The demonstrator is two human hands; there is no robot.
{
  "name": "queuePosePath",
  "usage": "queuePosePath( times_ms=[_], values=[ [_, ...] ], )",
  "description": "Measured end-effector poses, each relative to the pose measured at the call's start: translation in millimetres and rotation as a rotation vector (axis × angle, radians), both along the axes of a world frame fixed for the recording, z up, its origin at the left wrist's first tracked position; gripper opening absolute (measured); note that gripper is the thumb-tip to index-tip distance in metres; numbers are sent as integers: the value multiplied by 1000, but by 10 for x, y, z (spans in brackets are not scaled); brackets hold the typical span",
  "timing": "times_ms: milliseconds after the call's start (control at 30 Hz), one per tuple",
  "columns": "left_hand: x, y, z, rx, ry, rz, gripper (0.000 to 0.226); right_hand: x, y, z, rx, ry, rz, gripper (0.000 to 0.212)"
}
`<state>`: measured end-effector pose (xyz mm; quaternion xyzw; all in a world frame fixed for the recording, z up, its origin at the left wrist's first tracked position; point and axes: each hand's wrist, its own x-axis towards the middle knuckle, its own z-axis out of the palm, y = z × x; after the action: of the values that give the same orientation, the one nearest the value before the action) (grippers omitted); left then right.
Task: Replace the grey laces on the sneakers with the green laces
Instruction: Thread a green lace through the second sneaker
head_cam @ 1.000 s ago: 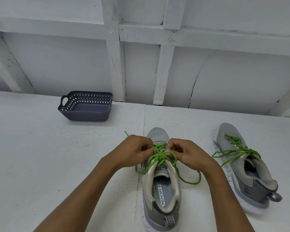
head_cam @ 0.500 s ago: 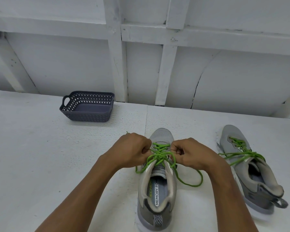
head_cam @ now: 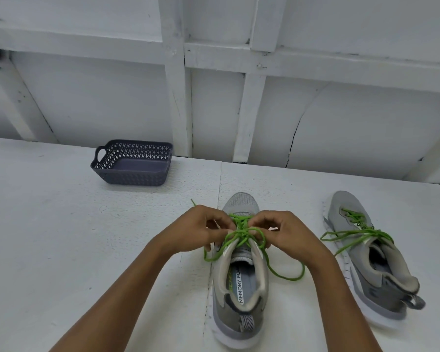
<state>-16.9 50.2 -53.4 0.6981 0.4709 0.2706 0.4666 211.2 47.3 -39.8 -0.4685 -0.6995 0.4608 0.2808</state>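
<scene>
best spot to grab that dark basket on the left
Probably the basket by the cut-out handle on its left end, hooking through it from the left; its flared lattice walls look too wide for a one-hand pinch.

matt mesh-cloth sneaker point(head_cam: 241, 280), perforated plastic basket point(head_cam: 135, 177)

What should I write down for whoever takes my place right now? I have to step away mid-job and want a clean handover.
Left hand: pinches the green lace at the knot over the near sneaker.
Right hand: pinches the same lace from the other side.
Near sneaker: on the white table, heel toward the person, lace ends trailing on both sides.
Right sneaker: beside it on the table, also laced green; whether it is knotted I cannot tell.
Grey basket: far left, by the wall. No grey laces in view.
Done: both sneakers laced green.
Left: finish the bow on the near sneaker, check the other.
</scene>
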Motion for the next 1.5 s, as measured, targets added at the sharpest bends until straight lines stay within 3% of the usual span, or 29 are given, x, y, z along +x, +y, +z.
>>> queuePosePath(
  times_ms=[133, 267, 500, 733, 833, 967, 1067, 1167, 1333, 1500],
  values=[
    [38, -23, -12, 67, -13, 22, 18, 17, 5, -29, 2, 20, -2, 13],
    [56, -44, -33, 93, -27, 26, 14, 10, -9, -81, 28, 29, -49, 20],
    [-2, -62, -33, 47, 6, -43, 17, 46, -8, -91, 30, -115, 10, 17],
    [4, -50, -23, 110, -25, -81, 10, 97, -41, -111, -10, 46, -6, 11],
    [-11, -34, -40, 129, -29, -42, 11, 95, -40, -92, 2, 8, 32, 15],
    [34, -31, -21, -16, -29, -64, 9, 65, 1, -85, 39, -45, 36, 15],
    [39, 4, 77, -170, -20, -107, 11, 63, 25, -118, -45, -51, 81, 17],
    [27, 44, 145, -114, 33, -129, 4, 22, 12, -171, -7, -67, 37, 20],
    [58, -15, 58, 210, 119, 24, 13, -51, -47, -252, 147, 22, -140, 21],
    [150, -82, -6, 291, 103, 108, 10, -153, -39, -346, 226, 93, -270, 26]
  ],
)
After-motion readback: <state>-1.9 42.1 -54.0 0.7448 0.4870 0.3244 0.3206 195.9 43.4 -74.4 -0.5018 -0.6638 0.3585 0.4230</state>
